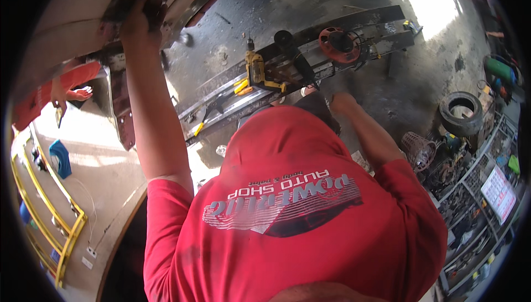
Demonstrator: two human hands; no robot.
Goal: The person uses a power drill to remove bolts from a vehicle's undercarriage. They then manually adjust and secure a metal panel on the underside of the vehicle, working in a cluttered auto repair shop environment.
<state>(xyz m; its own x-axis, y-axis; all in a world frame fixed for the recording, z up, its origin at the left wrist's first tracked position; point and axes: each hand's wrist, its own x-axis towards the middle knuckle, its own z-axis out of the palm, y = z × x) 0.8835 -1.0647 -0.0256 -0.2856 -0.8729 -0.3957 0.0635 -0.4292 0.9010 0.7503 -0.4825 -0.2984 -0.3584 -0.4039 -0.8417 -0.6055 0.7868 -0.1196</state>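
Note:
My left arm reaches up, and my left hand is at the edge of a pale vehicle panel, in shadow; its fingers seem closed on that edge. My right hand is low beside my body, fingers curled in; what they hold, if anything, is hidden. Beyond my body lies a long metal piece. On it rest a yellow cordless drill, a black long-bodied tool, an orange reel with dark cord, and a yellow-handled hand tool.
At the left, a person in a red sleeve has one hand showing. A yellow metal frame stands below. On the right are a tyre, a plastic basket, a green cylinder and a cluttered wire rack.

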